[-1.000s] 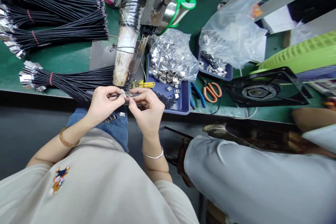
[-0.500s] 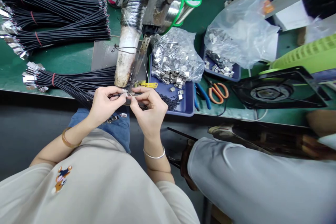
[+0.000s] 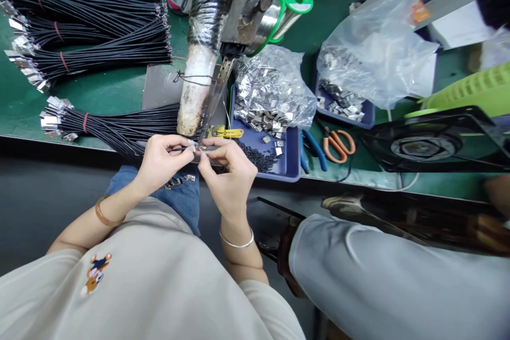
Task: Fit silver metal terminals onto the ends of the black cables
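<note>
My left hand point(image 3: 165, 158) is closed in a pinch on a black cable point(image 3: 178, 149) near its end. Close against it, my right hand point(image 3: 229, 170) pinches something small by the cable's end, too small to make out. Just above the fingertips is the tip of a soldering iron point(image 3: 204, 128), held point-down in a stand. Left of it, the taped mouth of a foil duct point(image 3: 192, 98) hangs over the work spot. A banded bundle of black cables point(image 3: 131, 121) with metal connectors lies beside my left hand. Loose connectors point(image 3: 175, 183) rest on my lap.
A blue tray point(image 3: 292, 156) holds bagged metal shells point(image 3: 274, 85), small black parts point(image 3: 258, 156) and a yellow tool point(image 3: 227, 133). Further right are blue-handled pliers point(image 3: 315, 150), orange-handled scissors point(image 3: 338, 146) and a fan point(image 3: 422, 146). Solder spools point(image 3: 297, 0) stand behind. Another person's grey-clad leg point(image 3: 378, 271) is at right.
The whole view has shifted slightly right and down. Both hands stay pinched together beneath the iron tip, with only small finger movement.
</note>
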The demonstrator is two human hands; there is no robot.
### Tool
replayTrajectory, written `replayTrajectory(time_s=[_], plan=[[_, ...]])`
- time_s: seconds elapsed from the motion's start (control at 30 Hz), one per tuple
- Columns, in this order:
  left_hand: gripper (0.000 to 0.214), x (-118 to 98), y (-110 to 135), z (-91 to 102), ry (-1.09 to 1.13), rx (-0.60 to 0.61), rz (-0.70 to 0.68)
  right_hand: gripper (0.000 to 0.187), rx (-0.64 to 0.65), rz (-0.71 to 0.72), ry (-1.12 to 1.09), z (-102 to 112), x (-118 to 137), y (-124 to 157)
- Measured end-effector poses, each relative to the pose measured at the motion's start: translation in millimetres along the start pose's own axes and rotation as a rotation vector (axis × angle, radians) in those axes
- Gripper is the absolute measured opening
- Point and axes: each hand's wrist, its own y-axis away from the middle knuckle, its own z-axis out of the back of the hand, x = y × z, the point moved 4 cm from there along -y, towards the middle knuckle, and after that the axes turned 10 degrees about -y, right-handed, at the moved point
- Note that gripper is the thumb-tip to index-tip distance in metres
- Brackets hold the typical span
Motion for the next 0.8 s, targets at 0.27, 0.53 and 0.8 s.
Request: replayTrajectory(time_s=[0.27, 0.53, 0.8], plan=[[0.019, -3.4, 2.8, -1.0, 0.008, -0.024, -0.015, 0.016, -0.028, 0.015, 0.022, 1.9, 4.6, -0.9], [0.021, 4.0, 1.1, -0.7, -0.017, -0.003, 0.016, 0.017, 0.014, 0.016, 0.021, -0.8, 1.3, 2.3], [0.022, -3.4, 0.2, -1.9, 0.038, -0.015, 0.013, 0.016, 0.001, 0.031, 0.049, 1.9, 7.3, -6.1]])
